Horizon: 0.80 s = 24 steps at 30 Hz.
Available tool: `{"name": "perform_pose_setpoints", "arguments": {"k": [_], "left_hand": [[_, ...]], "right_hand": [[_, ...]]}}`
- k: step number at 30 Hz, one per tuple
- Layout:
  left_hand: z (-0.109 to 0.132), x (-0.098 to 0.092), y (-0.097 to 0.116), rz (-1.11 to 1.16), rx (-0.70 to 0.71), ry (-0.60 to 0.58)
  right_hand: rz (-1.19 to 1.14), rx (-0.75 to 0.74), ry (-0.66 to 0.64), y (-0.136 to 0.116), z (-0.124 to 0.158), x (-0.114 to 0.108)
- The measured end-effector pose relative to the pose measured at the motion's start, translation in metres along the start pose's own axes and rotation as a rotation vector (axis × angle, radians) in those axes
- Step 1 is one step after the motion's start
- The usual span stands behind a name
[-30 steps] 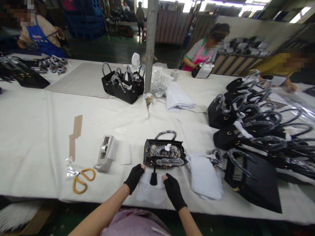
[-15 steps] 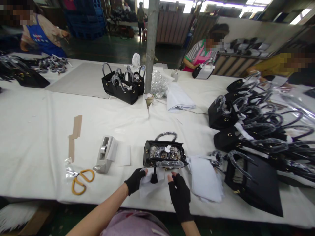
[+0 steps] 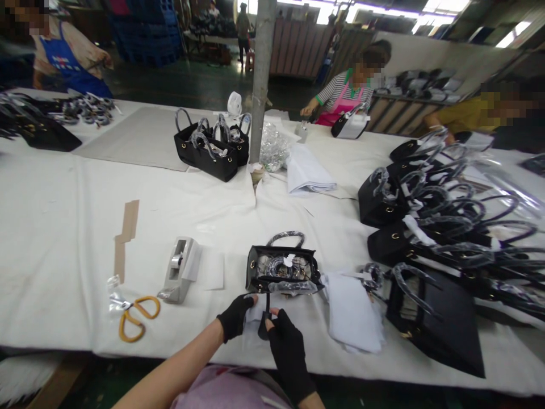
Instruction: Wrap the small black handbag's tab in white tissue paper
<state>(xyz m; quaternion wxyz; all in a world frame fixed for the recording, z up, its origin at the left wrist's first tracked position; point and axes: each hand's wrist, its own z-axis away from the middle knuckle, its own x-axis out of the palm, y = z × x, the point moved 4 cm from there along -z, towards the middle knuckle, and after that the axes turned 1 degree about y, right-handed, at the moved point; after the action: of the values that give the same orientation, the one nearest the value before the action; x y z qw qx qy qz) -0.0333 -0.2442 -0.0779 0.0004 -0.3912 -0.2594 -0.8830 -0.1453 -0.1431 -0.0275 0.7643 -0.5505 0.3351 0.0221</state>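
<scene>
A small black handbag (image 3: 255, 281) stands upright before me, its top open on plastic-wrapped parts and a white tag. From its front hangs a black leather hang tag (image 3: 264, 326) on a thin strap. My right hand (image 3: 289, 355), in a black fingerless glove, pinches this tag between thumb and finger. Gloved the same way, my left hand (image 3: 236, 319) is closed on the edge of a thin white sheet of tissue paper (image 3: 254, 312), which lies behind the tag. The lower part of the sheet is partly covered by the right hand.
Left of the bag are a tape dispenser (image 3: 179, 272), orange-handled scissors (image 3: 138, 318) and cardboard strips (image 3: 128, 221). A stack of white sheets (image 3: 355, 312) lies to the right, beside several black handbags (image 3: 438, 318). A metal post (image 3: 260, 85) rises mid-table. Co-workers are across the table.
My right hand has moved left and closed on the hang tag. The left hand stays on the tissue paper. Across the table, a co-worker's arm has reached out to the left.
</scene>
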Motion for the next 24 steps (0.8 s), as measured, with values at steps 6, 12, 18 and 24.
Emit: {"name": "perform_pose_setpoints", "arguments": {"k": [6,12,18,24], "left_hand": [[0.018,0.011,0.015,-0.101,0.043,0.057],[0.02,0.025,0.029,-0.196,0.114,0.015],[0.018,0.026,0.029,-0.287,0.077,-0.008],[0.017,0.025,0.032,-0.433,0.214,0.075]], "right_hand": [[-0.165,0.081,-0.046,-0.012,0.005,0.003],[-0.186,0.331,0.213,0.004,0.001,-0.029],[-0.76,0.398,-0.225,-0.002,0.005,-0.01],[-0.258,0.108,0.038,-0.011,0.016,-0.02]]}}
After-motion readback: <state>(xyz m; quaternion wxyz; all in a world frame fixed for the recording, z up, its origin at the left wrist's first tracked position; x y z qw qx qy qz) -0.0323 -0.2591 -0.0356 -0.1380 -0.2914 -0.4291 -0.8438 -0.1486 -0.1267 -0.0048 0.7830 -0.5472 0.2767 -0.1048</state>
